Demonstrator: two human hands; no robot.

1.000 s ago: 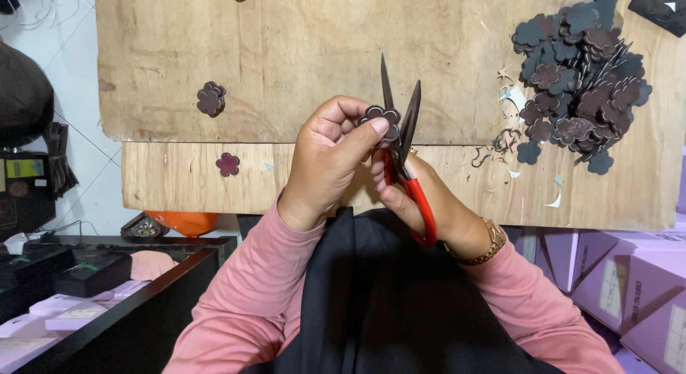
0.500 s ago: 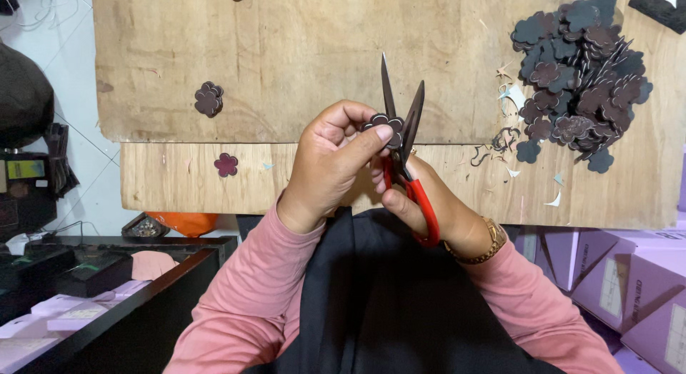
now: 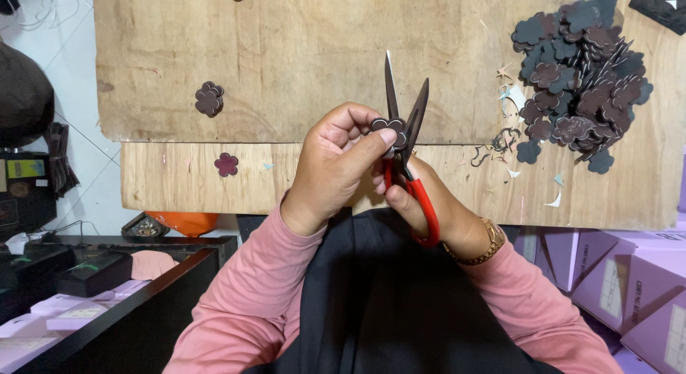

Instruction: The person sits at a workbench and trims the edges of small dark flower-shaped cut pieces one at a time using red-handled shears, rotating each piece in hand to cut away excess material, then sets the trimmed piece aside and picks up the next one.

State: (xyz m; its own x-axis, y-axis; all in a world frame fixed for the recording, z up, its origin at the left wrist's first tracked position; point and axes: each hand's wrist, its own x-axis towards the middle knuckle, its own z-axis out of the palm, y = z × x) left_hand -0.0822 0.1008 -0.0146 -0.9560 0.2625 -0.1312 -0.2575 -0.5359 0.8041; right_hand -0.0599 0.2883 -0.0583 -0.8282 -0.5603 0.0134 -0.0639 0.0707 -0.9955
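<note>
dark flower-shaped leather cutout [image 3: 389, 125] is pinched between thumb and fingertips of the left hand [image 3: 336, 167], set between the parted blades of red-handled scissors [image 3: 405, 156], gripped closed-fisted by the right hand [image 3: 429, 202], above the worn wooden board [image 3: 286, 60]; a heap of similar cutouts [image 3: 579, 74] lies to the right.

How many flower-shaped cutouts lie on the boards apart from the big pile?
2: a dark flower cutout on the upper board, and a maroon flower cutout on the lower board. The hands may hide others.
</note>
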